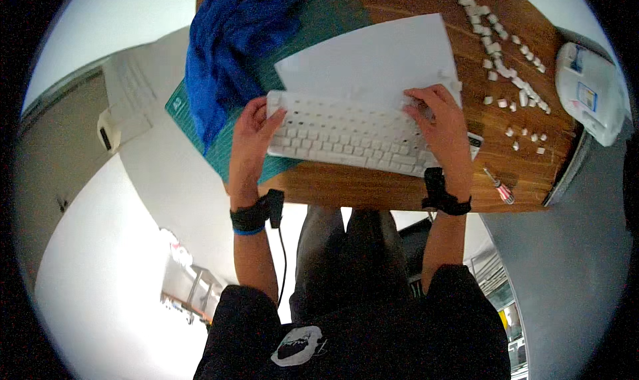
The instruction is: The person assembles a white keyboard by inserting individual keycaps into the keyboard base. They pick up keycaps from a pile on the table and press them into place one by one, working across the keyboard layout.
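A white keyboard (346,155) lies across the front of the table. Its near rows carry white keycaps, while the far rows show bare key positions with a few dark spots. My left hand (254,130) grips the keyboard's left end, thumb on top. Over the far right part of the keyboard, my right hand (440,124) has its thumb and fingers drawn together in a pinch. Whatever sits between those fingertips is too small to make out. A white paper sheet (373,57) lies just beyond the keyboard.
Many loose white keycaps (496,47) are scattered at the right. A screwdriver (499,186) lies near the front right edge. A white package (589,94) stands at the far right. A blue cloth (229,54) covers part of a green cutting mat (190,124) at the left.
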`<state>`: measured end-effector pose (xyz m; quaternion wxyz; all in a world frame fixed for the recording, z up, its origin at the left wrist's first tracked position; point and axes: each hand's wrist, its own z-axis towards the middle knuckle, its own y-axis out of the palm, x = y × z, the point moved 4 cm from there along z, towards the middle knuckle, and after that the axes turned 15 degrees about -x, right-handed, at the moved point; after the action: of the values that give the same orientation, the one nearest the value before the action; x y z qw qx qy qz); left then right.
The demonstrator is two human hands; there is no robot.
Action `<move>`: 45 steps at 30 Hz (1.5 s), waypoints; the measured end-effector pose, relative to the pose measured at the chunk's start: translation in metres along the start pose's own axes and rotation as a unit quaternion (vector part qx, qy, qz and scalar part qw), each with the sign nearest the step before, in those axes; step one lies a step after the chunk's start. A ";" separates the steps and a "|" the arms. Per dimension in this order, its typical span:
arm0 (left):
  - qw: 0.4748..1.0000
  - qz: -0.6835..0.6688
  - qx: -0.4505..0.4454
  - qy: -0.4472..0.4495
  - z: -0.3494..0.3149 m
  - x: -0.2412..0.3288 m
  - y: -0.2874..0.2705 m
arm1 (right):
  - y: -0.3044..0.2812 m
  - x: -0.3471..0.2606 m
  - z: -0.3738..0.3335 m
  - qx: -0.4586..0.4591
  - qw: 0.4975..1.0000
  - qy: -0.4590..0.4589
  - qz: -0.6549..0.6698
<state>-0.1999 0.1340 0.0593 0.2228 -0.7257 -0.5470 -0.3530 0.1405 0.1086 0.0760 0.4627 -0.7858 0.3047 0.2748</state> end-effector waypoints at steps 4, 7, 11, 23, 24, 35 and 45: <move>1.000 0.001 -0.002 -0.027 -0.003 0.006 -0.001 | 0.007 -0.010 0.005 -0.021 1.000 -0.003 0.013; 0.999 -0.045 -0.003 -0.026 -0.001 -0.005 -0.008 | 0.009 -0.012 0.009 -0.012 1.000 -0.023 -0.015; 0.998 -0.059 0.006 -0.028 -0.001 -0.001 -0.009 | 0.012 -0.022 0.010 -0.001 0.999 -0.033 -0.021; 0.992 -0.102 -0.062 -0.031 0.003 -0.009 -0.016 | 0.043 -0.055 0.013 0.017 0.996 -0.078 -0.044; 0.991 -0.108 -0.069 -0.026 0.003 -0.010 -0.017 | 0.051 -0.060 0.013 0.010 0.996 -0.081 -0.035; 0.989 -0.116 -0.087 -0.026 0.005 -0.011 -0.019 | 0.096 -0.092 0.021 0.018 0.997 -0.073 0.021; 0.992 -0.082 -0.100 -0.010 0.006 -0.013 -0.019 | 0.102 -0.086 0.017 0.078 0.985 0.020 0.154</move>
<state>-0.2189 0.1356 0.0446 0.1138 -0.7007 -0.5688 -0.4152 0.0062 0.1038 0.0730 0.4685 -0.6967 0.4514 0.3023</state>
